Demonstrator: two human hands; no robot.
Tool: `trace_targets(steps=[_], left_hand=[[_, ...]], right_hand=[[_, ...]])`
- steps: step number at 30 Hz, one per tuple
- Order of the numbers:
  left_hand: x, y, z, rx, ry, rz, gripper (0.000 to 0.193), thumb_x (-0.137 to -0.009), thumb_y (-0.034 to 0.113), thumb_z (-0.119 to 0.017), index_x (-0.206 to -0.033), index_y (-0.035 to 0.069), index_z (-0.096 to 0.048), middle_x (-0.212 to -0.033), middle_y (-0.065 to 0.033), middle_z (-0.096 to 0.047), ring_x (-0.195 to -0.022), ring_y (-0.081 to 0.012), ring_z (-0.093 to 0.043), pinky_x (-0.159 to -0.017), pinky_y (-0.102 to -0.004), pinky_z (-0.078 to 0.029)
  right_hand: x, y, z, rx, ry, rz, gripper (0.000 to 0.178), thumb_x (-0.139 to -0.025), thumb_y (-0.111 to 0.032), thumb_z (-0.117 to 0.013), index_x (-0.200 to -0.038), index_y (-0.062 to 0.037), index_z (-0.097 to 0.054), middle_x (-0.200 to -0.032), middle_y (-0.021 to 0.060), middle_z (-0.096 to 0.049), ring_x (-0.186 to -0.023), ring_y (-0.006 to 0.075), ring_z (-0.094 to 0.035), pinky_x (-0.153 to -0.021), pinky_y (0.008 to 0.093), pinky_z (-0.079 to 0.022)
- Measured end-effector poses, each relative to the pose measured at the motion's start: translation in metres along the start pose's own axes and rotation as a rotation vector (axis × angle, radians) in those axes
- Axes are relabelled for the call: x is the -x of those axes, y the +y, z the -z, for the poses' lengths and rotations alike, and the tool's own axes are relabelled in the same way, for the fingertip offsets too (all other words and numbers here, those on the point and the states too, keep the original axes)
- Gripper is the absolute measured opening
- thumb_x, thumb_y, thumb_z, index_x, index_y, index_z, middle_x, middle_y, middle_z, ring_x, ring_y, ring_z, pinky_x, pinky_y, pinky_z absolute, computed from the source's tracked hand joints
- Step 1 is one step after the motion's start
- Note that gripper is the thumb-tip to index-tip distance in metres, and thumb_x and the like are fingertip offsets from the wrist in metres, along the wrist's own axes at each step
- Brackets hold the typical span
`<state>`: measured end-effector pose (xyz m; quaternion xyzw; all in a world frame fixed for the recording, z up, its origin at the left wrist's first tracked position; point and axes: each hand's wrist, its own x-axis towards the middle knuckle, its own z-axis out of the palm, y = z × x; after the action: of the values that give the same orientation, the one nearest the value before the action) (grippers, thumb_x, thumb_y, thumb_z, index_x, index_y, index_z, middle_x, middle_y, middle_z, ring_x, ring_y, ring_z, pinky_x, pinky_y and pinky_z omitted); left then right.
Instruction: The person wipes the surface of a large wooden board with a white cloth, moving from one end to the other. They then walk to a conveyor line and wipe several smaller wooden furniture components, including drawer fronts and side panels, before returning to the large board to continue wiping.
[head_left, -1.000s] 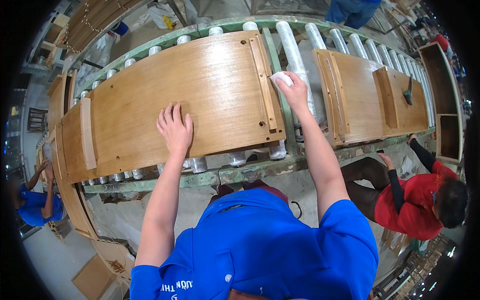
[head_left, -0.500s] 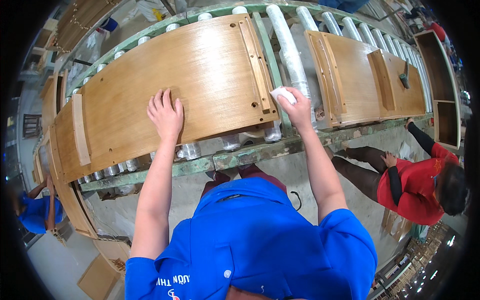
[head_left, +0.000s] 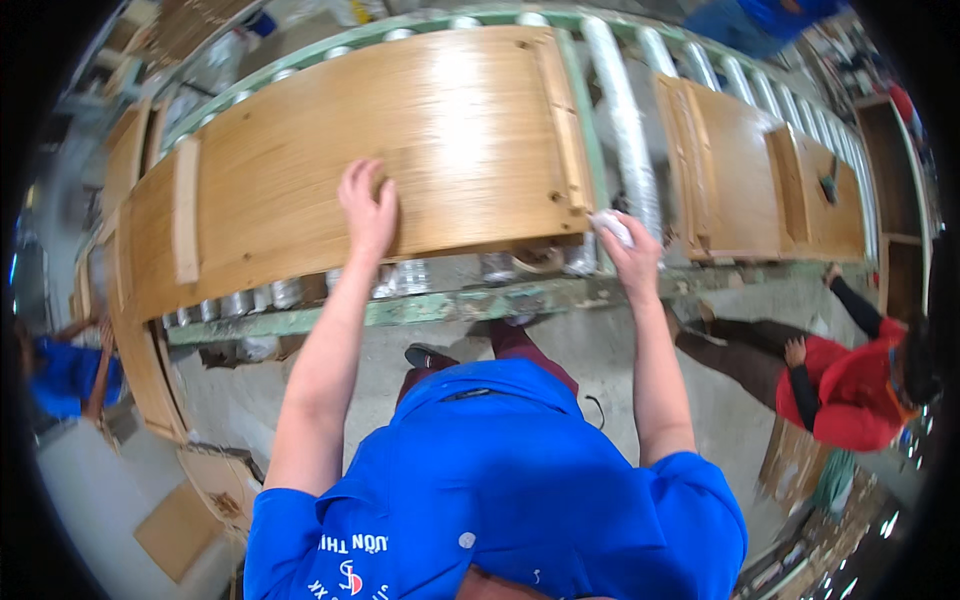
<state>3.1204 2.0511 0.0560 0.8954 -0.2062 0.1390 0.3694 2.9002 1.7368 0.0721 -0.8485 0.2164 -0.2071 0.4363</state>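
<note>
A large varnished wooden panel (head_left: 320,140) lies across the roller conveyor in front of me, with a pale batten (head_left: 187,210) near its left end and a drilled wooden cleat (head_left: 565,120) along its right end. My left hand (head_left: 369,212) rests on the panel near its front edge, fingers spread and slightly bent. At the panel's front right corner, my right hand (head_left: 634,256) pinches a crumpled white cloth or paper wad (head_left: 612,229), which sits by the end of the cleat. What the wad is made of I cannot make out.
Rightward on the rollers (head_left: 622,110) lies a second wooden panel (head_left: 745,140) with cleats and a dark green-handled tool (head_left: 828,188). A co-worker in red (head_left: 850,385) stands at the right, another in blue (head_left: 65,375) at the left. The conveyor's green rail (head_left: 450,305) runs before me.
The view has shifted, so the panels appear farther right. My right hand has brought the white wad to the panel's front right corner. My left hand stays on the panel.
</note>
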Motion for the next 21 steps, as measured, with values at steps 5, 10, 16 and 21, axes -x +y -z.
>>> trace_targets(steps=[5, 10, 16, 21], left_hand=[[0.073, -0.017, 0.084, -0.02, -0.024, -0.116, 0.023, -0.079, 0.009, -0.061, -0.102, 0.008, -0.063, -0.121, -0.0142, -0.051, -0.118, -0.0321, -0.043, -0.1, -0.0425, -0.033], [0.145, -0.103, 0.217, -0.161, 0.062, 0.035, 0.018, -0.075, 0.007, -0.062, -0.092, 0.011, -0.065, -0.118, -0.0096, -0.053, -0.112, -0.0309, -0.046, -0.097, -0.0429, -0.035], [0.144, -0.213, 0.335, -0.269, 0.249, 0.195, 0.015, -0.082, 0.008, -0.057, -0.095, 0.009, -0.064, -0.111, -0.0093, -0.057, -0.11, -0.0283, -0.046, -0.097, -0.0384, -0.033], [0.079, -0.273, 0.366, -0.317, 0.213, 0.136, 0.015, -0.082, 0.013, -0.06, -0.096, 0.009, -0.064, -0.108, -0.0096, -0.058, -0.107, -0.0293, -0.047, -0.095, -0.0396, -0.036]], right_hand=[[0.023, -0.007, 0.006, -0.43, 0.077, -0.264, 0.033, -0.085, -0.014, -0.062, -0.116, -0.004, -0.056, -0.094, 0.0124, -0.065, -0.076, 0.0162, -0.061, -0.062, 0.0282, -0.05], [0.04, -0.082, -0.082, -1.875, -0.266, -0.574, 0.04, -0.097, -0.032, -0.04, -0.131, -0.0104, -0.043, -0.09, 0.0151, -0.058, -0.05, 0.0109, -0.044, -0.038, 0.0234, -0.036], [0.068, -0.191, -0.243, -2.079, -0.557, -0.749, 0.039, -0.094, -0.033, -0.046, -0.126, -0.0094, -0.047, -0.08, 0.0121, -0.055, -0.049, 0.0121, -0.044, -0.037, 0.0225, -0.034], [0.049, -0.274, -0.353, -1.906, -0.642, -0.887, 0.031, -0.091, -0.033, -0.055, -0.102, -0.0052, -0.05, -0.077, 0.0087, -0.054, -0.049, 0.0115, -0.044, -0.041, 0.0229, -0.033]])
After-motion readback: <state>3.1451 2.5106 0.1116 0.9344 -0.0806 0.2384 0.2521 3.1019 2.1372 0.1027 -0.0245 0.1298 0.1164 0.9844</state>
